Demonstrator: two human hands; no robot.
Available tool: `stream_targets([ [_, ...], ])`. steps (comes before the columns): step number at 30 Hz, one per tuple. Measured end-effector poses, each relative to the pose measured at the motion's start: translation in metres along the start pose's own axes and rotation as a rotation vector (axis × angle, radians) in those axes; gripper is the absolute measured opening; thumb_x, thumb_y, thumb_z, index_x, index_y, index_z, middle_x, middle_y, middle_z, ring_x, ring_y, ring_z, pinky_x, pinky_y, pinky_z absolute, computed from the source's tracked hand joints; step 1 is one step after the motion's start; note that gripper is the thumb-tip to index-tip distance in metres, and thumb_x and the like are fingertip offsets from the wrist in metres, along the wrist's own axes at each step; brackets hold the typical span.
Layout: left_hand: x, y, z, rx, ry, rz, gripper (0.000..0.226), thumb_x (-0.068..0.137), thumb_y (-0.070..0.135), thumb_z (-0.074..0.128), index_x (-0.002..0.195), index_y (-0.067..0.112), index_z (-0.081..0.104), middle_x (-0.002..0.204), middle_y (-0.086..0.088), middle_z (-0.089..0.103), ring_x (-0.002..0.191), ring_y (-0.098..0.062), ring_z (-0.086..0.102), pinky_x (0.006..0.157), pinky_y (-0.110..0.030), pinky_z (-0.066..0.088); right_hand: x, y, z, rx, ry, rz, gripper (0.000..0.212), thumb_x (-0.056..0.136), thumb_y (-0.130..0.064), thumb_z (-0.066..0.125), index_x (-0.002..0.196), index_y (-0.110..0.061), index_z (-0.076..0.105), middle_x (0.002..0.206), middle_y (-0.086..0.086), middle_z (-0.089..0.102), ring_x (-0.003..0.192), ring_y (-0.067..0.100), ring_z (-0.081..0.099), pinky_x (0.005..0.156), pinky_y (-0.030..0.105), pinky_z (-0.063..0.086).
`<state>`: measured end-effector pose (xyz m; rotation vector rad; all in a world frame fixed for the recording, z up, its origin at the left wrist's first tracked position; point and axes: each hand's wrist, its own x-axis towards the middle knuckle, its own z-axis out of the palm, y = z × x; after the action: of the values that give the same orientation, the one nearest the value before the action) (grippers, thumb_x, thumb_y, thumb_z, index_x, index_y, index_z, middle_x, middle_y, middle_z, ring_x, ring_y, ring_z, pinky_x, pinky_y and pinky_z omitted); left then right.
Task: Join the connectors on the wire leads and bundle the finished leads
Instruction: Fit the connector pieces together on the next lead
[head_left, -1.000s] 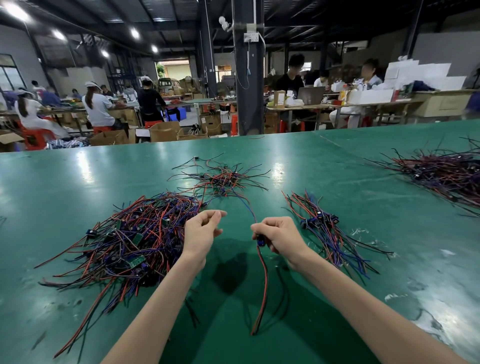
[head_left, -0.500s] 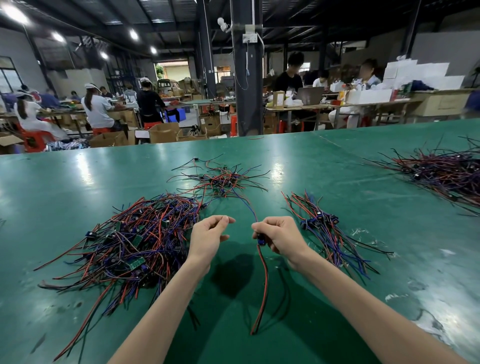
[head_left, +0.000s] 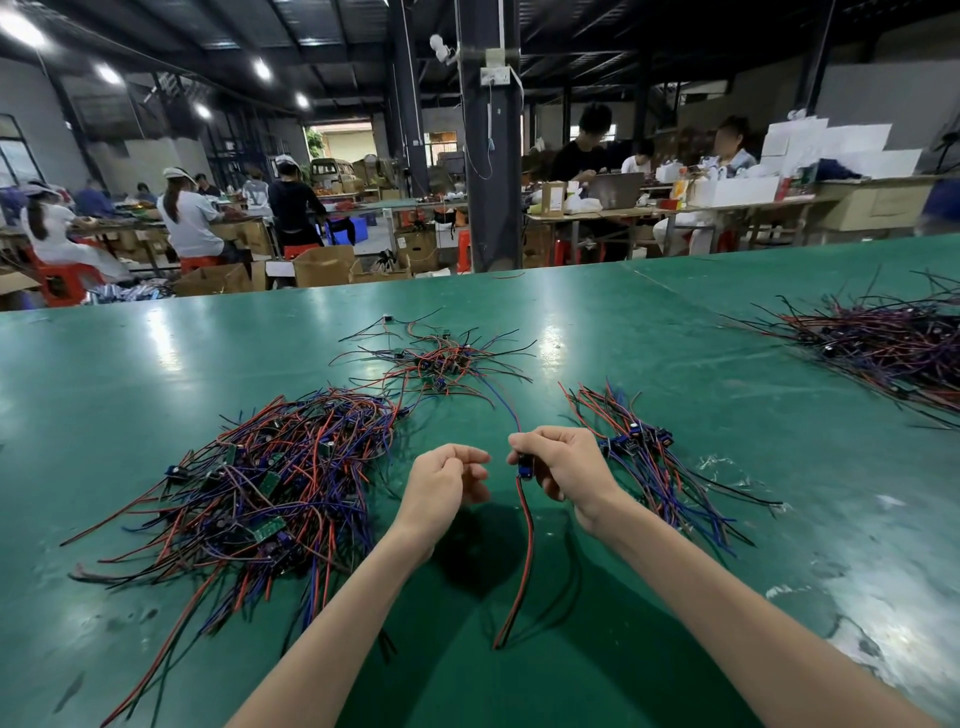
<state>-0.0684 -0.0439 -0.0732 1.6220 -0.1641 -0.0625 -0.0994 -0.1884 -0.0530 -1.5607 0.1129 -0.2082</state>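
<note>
- Head view: in a busy workshop, a worker's right hand (head_left: 563, 465) grips a blue connector (head_left: 524, 470) just above the green surface (head_left: 130, 374). Its red-and-black lead (head_left: 525, 561) hangs down toward the near edge. A thin blue wire (head_left: 506, 410) runs from the same fist up toward the small far pile (head_left: 436, 364).
- The left hand (head_left: 447, 480) has moved in over the past second and now sits just beside the right. Its thumb and fingers are loosely curled into a C, with nothing visible between them. A second ago it was farther off, its fingertips drawn together.
- The right hand, the connector and the hanging lead have hardly shifted in that time.
- The free hand appears to be coming in to take the other half of the joint. Whether the two halves are already mated inside the right fist cannot be told.
- A large loose heap (head_left: 311, 457) of red, blue and black leads, dotted with small green boards (head_left: 269, 483), lies to the left and is probably still to be joined.
- A tidier sheaf (head_left: 647, 462) lies just right of the right hand and is likely the finished leads, not yet tied. A far-right heap (head_left: 893, 343) lies well apart.
- Other workers (head_left: 189, 218) sit in the background.
</note>
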Motion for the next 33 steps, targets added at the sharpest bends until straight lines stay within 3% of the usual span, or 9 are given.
stream_targets([
  [5, -0.007, 0.002, 0.005, -0.043, -0.108, 0.018, 0.035, 0.092, -0.013, 0.033, 0.086, 0.002, 0.064, 0.074, -0.008, 0.066, 0.051, -0.010, 0.059, 0.058, -0.022, 0.054, 0.002, -0.001, -0.003, 0.085, -0.018, 0.030, 0.028, 0.087, -0.018, 0.066, 0.060, -0.009, 0.066, 0.048, 0.001, 0.049, 0.032, 0.008, 0.030, 0.035, 0.016, 0.018],
  [10, -0.010, 0.002, 0.009, -0.183, -0.168, -0.027, 0.030, 0.091, -0.012, 0.041, 0.086, 0.003, 0.067, 0.077, -0.006, 0.071, 0.055, -0.010, 0.060, 0.062, -0.025, 0.056, 0.003, 0.000, -0.005, 0.123, -0.023, 0.046, 0.027, 0.087, -0.020, 0.066, 0.063, -0.009, 0.068, 0.047, -0.003, 0.052, 0.034, 0.008, 0.031, 0.036, 0.016, 0.019],
  [16, -0.010, 0.001, 0.006, -0.228, -0.168, -0.068, 0.022, 0.089, -0.007, 0.053, 0.083, 0.005, 0.071, 0.079, -0.006, 0.074, 0.060, -0.010, 0.063, 0.066, -0.026, 0.058, 0.005, 0.001, -0.006, 0.123, 0.004, 0.046, 0.027, 0.087, -0.021, 0.066, 0.063, -0.009, 0.070, 0.050, -0.001, 0.055, 0.035, 0.009, 0.033, 0.036, 0.016, 0.021],
  [28, -0.013, 0.008, 0.012, -0.328, -0.172, -0.180, 0.047, 0.081, -0.022, 0.020, 0.084, -0.007, 0.064, 0.076, -0.011, 0.073, 0.058, -0.015, 0.066, 0.061, -0.027, 0.058, 0.007, 0.002, -0.006, 0.125, 0.043, 0.059, 0.026, 0.088, -0.021, 0.066, 0.066, -0.007, 0.069, 0.050, 0.000, 0.054, 0.035, 0.008, 0.033, 0.036, 0.016, 0.021],
  [31, -0.014, 0.007, 0.011, -0.312, -0.190, -0.168, 0.043, 0.082, -0.021, 0.024, 0.085, -0.007, 0.064, 0.076, -0.011, 0.072, 0.059, -0.015, 0.064, 0.063, -0.028, 0.058, 0.006, 0.002, -0.006, 0.125, 0.041, 0.061, 0.027, 0.087, -0.021, 0.066, 0.065, -0.006, 0.070, 0.050, 0.000, 0.055, 0.035, 0.008, 0.033, 0.036, 0.016, 0.022],
  [33, -0.014, 0.007, 0.010, -0.279, -0.195, -0.144, 0.030, 0.089, -0.015, 0.038, 0.086, -0.003, 0.066, 0.075, -0.010, 0.071, 0.059, -0.014, 0.063, 0.064, -0.028, 0.057, 0.006, 0.002, -0.006, 0.123, 0.040, 0.058, 0.027, 0.087, -0.021, 0.067, 0.066, -0.006, 0.070, 0.050, 0.000, 0.055, 0.035, 0.008, 0.034, 0.036, 0.016, 0.023],
])
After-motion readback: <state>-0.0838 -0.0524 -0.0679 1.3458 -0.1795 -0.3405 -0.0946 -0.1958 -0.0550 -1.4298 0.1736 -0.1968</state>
